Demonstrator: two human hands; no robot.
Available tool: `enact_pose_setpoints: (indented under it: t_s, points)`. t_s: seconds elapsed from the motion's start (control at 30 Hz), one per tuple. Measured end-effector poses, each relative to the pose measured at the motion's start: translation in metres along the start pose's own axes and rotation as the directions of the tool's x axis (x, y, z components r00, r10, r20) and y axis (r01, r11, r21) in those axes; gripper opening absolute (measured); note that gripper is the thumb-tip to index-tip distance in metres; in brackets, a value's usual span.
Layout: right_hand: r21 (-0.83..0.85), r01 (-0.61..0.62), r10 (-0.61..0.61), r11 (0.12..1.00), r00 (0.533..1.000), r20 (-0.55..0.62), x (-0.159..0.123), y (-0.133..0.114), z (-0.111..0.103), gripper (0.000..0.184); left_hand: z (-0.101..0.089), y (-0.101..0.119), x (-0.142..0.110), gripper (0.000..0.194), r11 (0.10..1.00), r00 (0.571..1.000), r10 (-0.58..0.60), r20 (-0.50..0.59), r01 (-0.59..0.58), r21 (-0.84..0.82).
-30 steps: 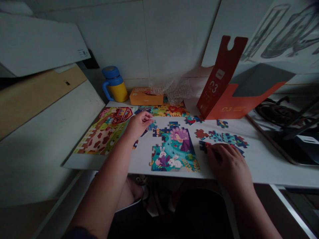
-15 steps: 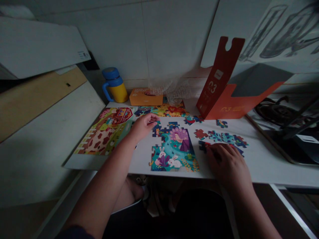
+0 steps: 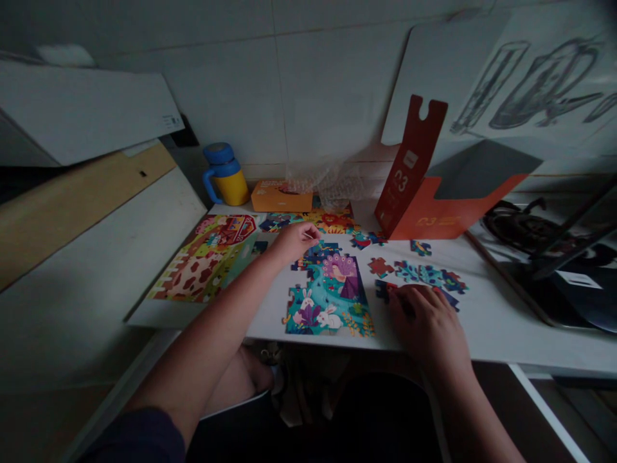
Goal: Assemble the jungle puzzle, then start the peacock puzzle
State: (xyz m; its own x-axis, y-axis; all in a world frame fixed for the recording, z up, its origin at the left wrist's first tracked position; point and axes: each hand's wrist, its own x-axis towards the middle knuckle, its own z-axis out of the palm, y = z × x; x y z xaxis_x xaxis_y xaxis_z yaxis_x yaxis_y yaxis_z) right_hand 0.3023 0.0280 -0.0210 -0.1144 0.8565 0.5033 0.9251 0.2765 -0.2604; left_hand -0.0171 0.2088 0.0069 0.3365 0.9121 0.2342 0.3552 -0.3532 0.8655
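Observation:
My left hand (image 3: 295,243) is closed in a pinch over the upper edge of a partly joined jigsaw puzzle (image 3: 332,296) with rabbits and a pink peacock. A small puzzle piece (image 3: 311,236) shows edge-on between its thumb and fingers. My right hand (image 3: 430,321) rests palm down on the right, fingers loosely bent and apart, over a dark strip of puzzle pieces (image 3: 382,289); its fingertips are partly hidden. Just beyond it lie a joined turquoise section (image 3: 419,272), a reddish-brown piece (image 3: 380,266) and a loose blue-and-yellow piece (image 3: 421,247).
A farm puzzle (image 3: 202,263) lies on the left of the white table (image 3: 164,314). Behind stand a blue-and-yellow mug (image 3: 230,183), an orange box (image 3: 279,197), bubble wrap (image 3: 337,183) and a tall orange carton (image 3: 434,209). A lion puzzle section (image 3: 335,222) lies near the back.
My left hand has moved right over the puzzle's upper edge with the piece pinched in it. My right hand stays on the strip. The whole view has shifted slightly.

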Motion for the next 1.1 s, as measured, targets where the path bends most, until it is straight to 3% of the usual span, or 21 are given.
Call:
enact_pose_setpoints:
  t_s: [0.3,0.7,1.1]
  points:
    - [-0.007,-0.022,0.022,1.000,1.000,0.011,0.001,-0.003,-0.002,0.018,0.002,-0.022,-0.006,0.010,0.999,0.997,0.034,-0.071,-0.031,0.040]
    - [-0.019,-0.027,0.026,0.999,1.000,-0.004,0.002,-0.008,-0.004,0.017,-0.001,-0.002,-0.010,0.021,0.956,0.979,0.200,0.039,-0.203,0.209]
    - [-0.035,-0.030,0.030,0.999,0.999,0.012,0.002,-0.008,-0.004,0.020,-0.014,-0.012,-0.008,0.013,0.998,0.998,0.055,-0.026,-0.055,0.007]
